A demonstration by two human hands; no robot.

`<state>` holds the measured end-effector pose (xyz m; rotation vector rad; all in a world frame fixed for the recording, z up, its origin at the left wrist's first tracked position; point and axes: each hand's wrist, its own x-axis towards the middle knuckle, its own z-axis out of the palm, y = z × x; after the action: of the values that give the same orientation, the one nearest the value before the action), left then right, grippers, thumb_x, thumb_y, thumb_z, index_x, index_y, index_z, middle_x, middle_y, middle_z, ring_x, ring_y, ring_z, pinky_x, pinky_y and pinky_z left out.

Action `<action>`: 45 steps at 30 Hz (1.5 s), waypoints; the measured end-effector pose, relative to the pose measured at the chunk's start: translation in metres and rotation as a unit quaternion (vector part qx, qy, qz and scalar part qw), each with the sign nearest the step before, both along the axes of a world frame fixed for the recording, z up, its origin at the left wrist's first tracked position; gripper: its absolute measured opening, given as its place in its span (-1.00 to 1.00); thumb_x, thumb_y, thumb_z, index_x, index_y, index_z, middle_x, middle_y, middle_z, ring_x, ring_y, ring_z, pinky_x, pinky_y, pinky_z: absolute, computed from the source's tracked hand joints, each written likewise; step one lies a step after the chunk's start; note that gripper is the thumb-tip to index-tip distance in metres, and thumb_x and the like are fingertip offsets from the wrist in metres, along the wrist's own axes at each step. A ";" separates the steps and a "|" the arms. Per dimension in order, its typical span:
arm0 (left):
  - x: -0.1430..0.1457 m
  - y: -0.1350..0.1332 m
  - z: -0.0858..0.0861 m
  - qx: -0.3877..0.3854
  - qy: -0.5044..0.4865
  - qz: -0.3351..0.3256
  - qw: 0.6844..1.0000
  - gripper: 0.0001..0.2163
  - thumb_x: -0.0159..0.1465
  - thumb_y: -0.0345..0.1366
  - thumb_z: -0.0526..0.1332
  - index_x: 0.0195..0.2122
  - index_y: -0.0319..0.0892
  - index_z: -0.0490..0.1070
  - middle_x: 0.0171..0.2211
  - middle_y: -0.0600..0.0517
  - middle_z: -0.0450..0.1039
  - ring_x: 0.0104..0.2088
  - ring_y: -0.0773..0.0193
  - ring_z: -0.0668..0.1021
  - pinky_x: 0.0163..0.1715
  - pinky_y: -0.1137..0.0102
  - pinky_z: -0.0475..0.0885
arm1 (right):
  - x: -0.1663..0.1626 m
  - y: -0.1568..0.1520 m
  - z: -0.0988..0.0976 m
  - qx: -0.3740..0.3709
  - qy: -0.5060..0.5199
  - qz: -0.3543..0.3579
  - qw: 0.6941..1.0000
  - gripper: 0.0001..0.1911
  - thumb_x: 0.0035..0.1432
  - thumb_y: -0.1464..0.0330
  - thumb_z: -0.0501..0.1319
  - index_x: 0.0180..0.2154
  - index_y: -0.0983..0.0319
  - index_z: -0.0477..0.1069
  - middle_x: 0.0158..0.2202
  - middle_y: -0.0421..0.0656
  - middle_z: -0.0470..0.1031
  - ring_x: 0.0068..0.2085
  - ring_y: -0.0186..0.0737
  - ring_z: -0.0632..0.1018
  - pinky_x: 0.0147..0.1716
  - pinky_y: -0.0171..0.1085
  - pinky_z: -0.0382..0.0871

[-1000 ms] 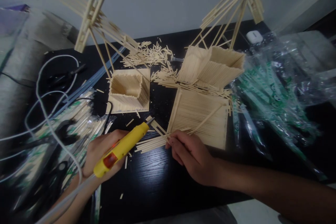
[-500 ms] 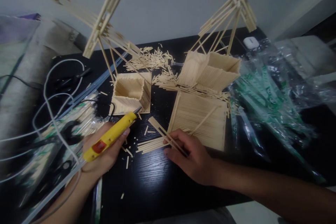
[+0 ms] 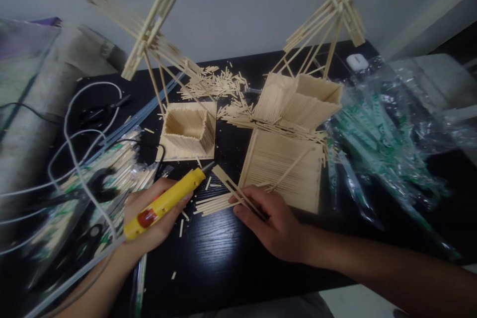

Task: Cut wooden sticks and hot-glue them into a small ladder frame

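Note:
My left hand (image 3: 149, 218) is wrapped round a yellow glue gun (image 3: 167, 201); its metal tip points up and right toward a strip of joined wooden sticks (image 3: 234, 189). My right hand (image 3: 274, 223) pinches the lower end of that strip, which slants up to the left over a small pile of loose sticks (image 3: 212, 203). Just right of the strip lies a flat stick panel (image 3: 286, 166) with one stick laid diagonally across it. A small open stick box (image 3: 190, 129) on a flat base stands beyond the gun.
The black table (image 3: 219, 258) also carries a larger stick box (image 3: 301, 99), two tall stick frames (image 3: 335, 15), scattered stick offcuts (image 3: 212, 84), plastic bags with green print (image 3: 380, 144), stick packets (image 3: 108, 169) and white cables (image 3: 70, 139) at left.
The glue gun's tip first swung left toward the small box, then came back right and down toward the strip. My right hand raised the strip off the stick pile and holds it.

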<state>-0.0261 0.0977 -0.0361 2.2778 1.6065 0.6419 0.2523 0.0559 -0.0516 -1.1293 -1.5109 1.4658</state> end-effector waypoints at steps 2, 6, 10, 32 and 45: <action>0.001 -0.001 0.001 -0.002 -0.013 -0.016 1.000 -0.81 0.36 -0.12 0.29 -0.35 -0.05 0.43 -0.66 0.23 0.43 -0.71 0.40 0.48 -0.68 0.52 0.31 | 0.000 0.000 0.000 0.010 -0.003 0.000 1.000 -0.76 0.45 0.23 0.21 -0.08 0.26 0.52 -0.49 -0.30 0.37 -0.49 -0.36 0.37 -0.46 -0.36 0.27; 0.001 0.000 0.001 -0.002 -0.022 -0.026 0.999 -0.82 0.35 -0.16 0.30 -0.37 -0.08 0.42 -0.66 0.23 0.42 -0.71 0.43 0.46 -0.69 0.54 0.28 | 0.000 0.001 0.001 0.018 -0.002 0.001 1.000 -0.77 0.45 0.25 0.21 -0.08 0.28 0.52 -0.49 -0.29 0.39 -0.48 -0.36 0.39 -0.44 -0.37 0.29; 0.001 -0.001 0.002 -0.030 -0.021 -0.008 0.999 -0.77 0.35 -0.12 0.29 -0.39 -0.10 0.42 -0.67 0.22 0.39 -0.72 0.44 0.43 -0.69 0.54 0.25 | -0.001 0.001 0.001 0.025 0.004 -0.002 1.000 -0.78 0.45 0.27 0.22 -0.07 0.28 0.54 -0.49 -0.29 0.39 -0.48 -0.37 0.38 -0.44 -0.38 0.29; -0.008 -0.001 -0.003 -0.078 -0.076 0.004 0.994 -0.79 0.31 -0.06 0.33 -0.33 -0.06 0.48 -0.65 0.17 0.42 -0.70 0.33 0.42 -0.67 0.46 0.17 | 0.000 0.000 0.001 0.001 0.014 -0.006 1.000 -0.74 0.45 0.25 0.20 -0.03 0.29 0.55 -0.51 -0.31 0.30 -0.51 -0.38 0.31 -0.50 -0.37 0.20; -0.004 -0.001 -0.001 -0.043 -0.060 0.014 0.997 -0.78 0.33 -0.03 0.31 -0.34 -0.05 0.49 -0.63 0.17 0.46 -0.69 0.31 0.47 -0.67 0.46 0.24 | 0.002 -0.002 -0.001 -0.037 0.054 0.019 0.998 -0.54 0.58 0.14 -0.01 -0.05 0.33 0.52 -0.57 -0.34 0.23 -0.55 -0.39 0.29 -0.49 -0.36 0.23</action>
<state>-0.0303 0.0969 -0.0368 2.1163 1.5810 0.6887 0.2543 0.0539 -0.0523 -1.0519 -1.4226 1.5940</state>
